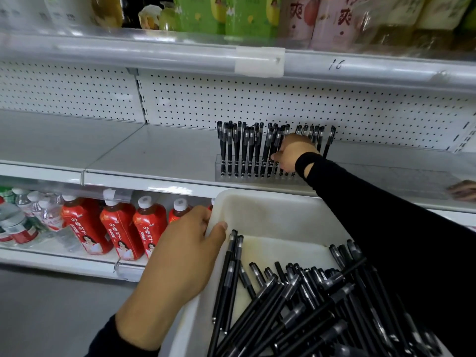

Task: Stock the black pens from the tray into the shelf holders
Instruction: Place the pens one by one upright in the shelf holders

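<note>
In the head view, the holder (231,176) sits at the shelf's (154,155) front edge, with bare shelf to its left. Our left hand (185,253) grips the tray (257,197) rim, thumb inside, and pens (296,305) lie heaped within. Our right hand's (291,153) fingers pinch a pen (274,148) standing in the holder.

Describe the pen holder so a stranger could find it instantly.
Find the grey middle shelf backed by white pegboard. Near its front edge, above the white tray, sits a long clear plastic holder. It alone has black pens standing upright in it; the tray's pens lie loose.
</note>
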Tool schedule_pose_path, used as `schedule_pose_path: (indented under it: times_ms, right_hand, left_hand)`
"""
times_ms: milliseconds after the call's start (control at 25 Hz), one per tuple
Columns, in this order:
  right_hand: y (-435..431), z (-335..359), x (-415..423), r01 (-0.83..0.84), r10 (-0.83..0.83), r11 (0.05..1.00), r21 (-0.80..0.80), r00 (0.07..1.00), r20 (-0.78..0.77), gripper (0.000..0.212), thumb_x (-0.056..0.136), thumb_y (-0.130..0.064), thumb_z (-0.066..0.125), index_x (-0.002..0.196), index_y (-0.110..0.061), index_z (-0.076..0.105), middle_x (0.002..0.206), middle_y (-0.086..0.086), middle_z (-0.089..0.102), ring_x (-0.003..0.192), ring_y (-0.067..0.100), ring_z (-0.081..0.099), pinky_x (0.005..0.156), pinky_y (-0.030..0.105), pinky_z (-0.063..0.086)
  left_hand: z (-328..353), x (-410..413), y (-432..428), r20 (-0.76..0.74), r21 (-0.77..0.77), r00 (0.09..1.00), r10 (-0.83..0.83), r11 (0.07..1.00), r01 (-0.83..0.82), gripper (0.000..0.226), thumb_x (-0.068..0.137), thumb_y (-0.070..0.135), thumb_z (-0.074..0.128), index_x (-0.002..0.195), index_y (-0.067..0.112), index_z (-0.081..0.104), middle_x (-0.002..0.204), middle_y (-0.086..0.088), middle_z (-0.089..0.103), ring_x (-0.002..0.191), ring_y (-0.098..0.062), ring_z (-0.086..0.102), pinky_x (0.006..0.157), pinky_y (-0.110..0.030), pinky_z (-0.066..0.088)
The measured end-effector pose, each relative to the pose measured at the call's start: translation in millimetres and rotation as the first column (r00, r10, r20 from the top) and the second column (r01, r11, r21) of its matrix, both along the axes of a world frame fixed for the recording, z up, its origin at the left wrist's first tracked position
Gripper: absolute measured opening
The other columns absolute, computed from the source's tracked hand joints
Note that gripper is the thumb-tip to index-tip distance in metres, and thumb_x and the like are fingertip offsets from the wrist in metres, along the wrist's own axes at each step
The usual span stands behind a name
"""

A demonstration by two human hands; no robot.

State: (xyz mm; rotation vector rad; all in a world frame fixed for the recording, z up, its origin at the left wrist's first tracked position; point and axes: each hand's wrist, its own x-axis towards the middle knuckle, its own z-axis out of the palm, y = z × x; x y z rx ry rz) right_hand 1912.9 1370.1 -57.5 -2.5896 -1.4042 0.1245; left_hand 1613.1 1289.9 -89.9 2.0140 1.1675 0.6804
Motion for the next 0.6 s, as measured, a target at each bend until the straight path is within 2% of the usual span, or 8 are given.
schedule_pose_path:
  times_ms: [120,160,240,320,400,480,600]
  right_hand:
    - [-33.4,30.4,-14.4,-0.059,0.055,0.997,0.058,0.997,0.060,0.034,0.095,-0.035,0.064,0.083,-0.003,0.068,0.076,0.007,0.068,0.069,0.021,0.065,0.067,0.029,0.055]
    - [-50.1,40.2,-26.4,-0.114,0.106,0.988,0.107,0.991,0.080,0.037,0.095,-0.036,0.063,0.077,-0.003,0.068,0.070,0.005,0.066,0.065,0.020,0.063,0.068,0.031,0.057]
    - [-89.4,54.1,-59.3,-0.258,0.254,0.955,0.146,0.966,0.046,0.041,0.094,-0.041,0.063,0.072,-0.008,0.068,0.063,0.001,0.065,0.058,0.017,0.062,0.062,0.026,0.054]
    - [-121.7,53.2,-93.8,-0.411,0.406,0.911,-0.013,0.904,-0.134,0.036,0.094,-0.046,0.062,0.074,-0.016,0.070,0.063,-0.001,0.068,0.052,0.010,0.063,0.056,0.021,0.051]
    - [-136.3,34.5,-118.6,-0.510,0.446,0.832,-0.218,0.849,-0.284,0.036,0.092,-0.049,0.062,0.077,-0.018,0.072,0.061,-0.004,0.069,0.049,0.003,0.062,0.057,0.021,0.051]
    - [-136.6,10.7,-133.2,-0.525,0.453,0.778,-0.346,0.850,-0.270,0.043,0.091,-0.053,0.063,0.074,-0.014,0.071,0.057,-0.003,0.067,0.049,0.007,0.061,0.057,0.024,0.050]
    - [-130.0,-11.0,-140.0,-0.501,0.456,0.786,-0.363,0.866,-0.207,0.054,0.088,-0.059,0.063,0.059,-0.014,0.057,0.053,-0.003,0.057,0.050,0.012,0.053,0.051,0.025,0.038]
  left_hand:
    - [0.8,-0.8,-0.5,-0.009,0.012,1.000,0.012,1.000,-0.011,0.018,0.096,0.039,0.053,0.086,0.026,0.059,0.065,0.001,0.063,0.060,-0.010,0.057,0.054,-0.029,0.037]
    - [1.3,-0.6,-0.6,-0.010,0.015,1.000,0.015,1.000,-0.015,0.018,0.096,0.039,0.053,0.086,0.026,0.060,0.064,0.003,0.062,0.060,-0.009,0.056,0.053,-0.028,0.036]
    - [1.5,0.7,-0.5,-0.007,0.017,1.000,0.007,1.000,-0.007,0.017,0.097,0.038,0.054,0.087,0.026,0.060,0.065,0.005,0.062,0.062,-0.008,0.057,0.054,-0.028,0.036]
    - [1.5,1.8,-1.1,-0.008,0.021,1.000,0.001,1.000,-0.001,0.016,0.096,0.038,0.054,0.088,0.027,0.061,0.065,0.005,0.063,0.062,-0.008,0.058,0.054,-0.028,0.036]
    - [2.0,2.6,-2.7,-0.019,0.025,1.000,-0.003,1.000,0.004,0.016,0.096,0.039,0.054,0.089,0.027,0.061,0.065,0.005,0.063,0.062,-0.008,0.058,0.054,-0.029,0.036]
    - [3.0,2.2,-4.2,-0.024,0.030,1.000,0.002,1.000,-0.001,0.015,0.096,0.039,0.053,0.090,0.027,0.060,0.069,0.004,0.065,0.067,-0.010,0.060,0.056,-0.031,0.040]
    - [3.0,0.7,-3.5,-0.020,0.046,1.000,0.010,0.999,-0.010,0.016,0.096,0.039,0.053,0.091,0.025,0.060,0.071,0.000,0.067,0.070,-0.015,0.062,0.065,-0.039,0.050]
